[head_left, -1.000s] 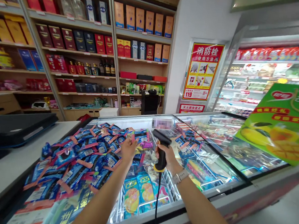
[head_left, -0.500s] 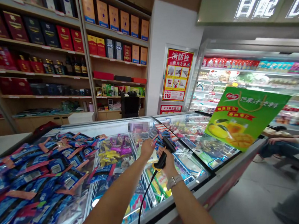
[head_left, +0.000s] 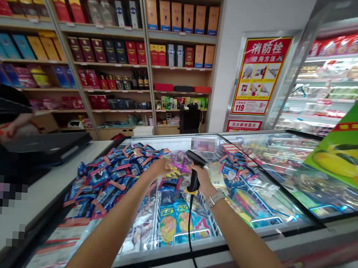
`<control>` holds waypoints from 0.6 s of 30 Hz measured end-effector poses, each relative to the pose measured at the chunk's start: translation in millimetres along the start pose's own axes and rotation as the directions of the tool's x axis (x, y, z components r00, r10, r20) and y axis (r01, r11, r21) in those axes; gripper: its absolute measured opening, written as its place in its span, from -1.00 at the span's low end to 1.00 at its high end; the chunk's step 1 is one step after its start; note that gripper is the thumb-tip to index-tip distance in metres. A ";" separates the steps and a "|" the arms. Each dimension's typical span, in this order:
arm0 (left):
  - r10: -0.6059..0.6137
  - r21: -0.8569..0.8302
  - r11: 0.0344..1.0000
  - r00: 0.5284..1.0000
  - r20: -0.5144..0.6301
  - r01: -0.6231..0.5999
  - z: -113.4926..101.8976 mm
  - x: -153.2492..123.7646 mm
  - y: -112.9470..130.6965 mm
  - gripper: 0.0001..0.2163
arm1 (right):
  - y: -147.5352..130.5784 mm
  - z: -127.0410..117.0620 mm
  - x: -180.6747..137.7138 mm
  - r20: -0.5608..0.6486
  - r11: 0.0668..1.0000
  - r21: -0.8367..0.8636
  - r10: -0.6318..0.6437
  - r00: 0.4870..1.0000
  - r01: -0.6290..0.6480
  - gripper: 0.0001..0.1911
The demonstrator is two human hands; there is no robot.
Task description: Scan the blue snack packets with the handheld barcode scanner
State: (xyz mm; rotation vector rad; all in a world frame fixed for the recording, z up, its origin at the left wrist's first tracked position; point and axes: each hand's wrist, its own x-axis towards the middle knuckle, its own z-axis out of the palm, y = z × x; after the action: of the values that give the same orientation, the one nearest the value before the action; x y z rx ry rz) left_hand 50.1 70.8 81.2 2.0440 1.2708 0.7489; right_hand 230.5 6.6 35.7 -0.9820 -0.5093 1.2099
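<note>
While right hand (head_left: 202, 179) grips black barcode scanner (head_left: 193, 180), left hand (head_left: 160, 168) at right edge of blue packets (head_left: 127, 167) heaped on glass-topped freezer (head_left: 164, 259); left fingers blurred, cannot tell grip.

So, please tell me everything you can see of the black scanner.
The black scanner looks like plastic: a long head on a roughly upright grip, with a yellow edge at the bottom. The right hand holds it by the grip, above the glass-topped freezer. A black cable hangs from its base toward the picture's lower edge. Its power state is unclear.
</note>
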 end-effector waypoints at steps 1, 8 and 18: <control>-0.023 0.039 0.999 1.000 0.007 0.022 -1.8 -9.2 -8.2 -0.86 | 9.7 9.2 -2.3 0.003 1.000 -0.026 0.014 1.000 -0.014 -0.82; 0.035 0.046 0.999 0.991 -0.126 -0.030 20.8 -41.2 -33.5 -0.79 | 44.7 24.9 -8.7 -0.067 0.999 0.024 0.043 0.997 -0.041 -0.88; 0.041 -0.073 0.996 0.987 -0.156 -0.053 31.3 -59.6 -33.5 -0.79 | 42.3 27.7 -23.1 0.007 0.997 -0.077 0.026 1.000 -0.026 -0.86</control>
State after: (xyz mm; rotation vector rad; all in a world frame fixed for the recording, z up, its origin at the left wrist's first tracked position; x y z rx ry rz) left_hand 31.3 21.8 27.3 1.9920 1.2616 0.9797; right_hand 178.9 -3.8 18.0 -1.0523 -0.5538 1.2254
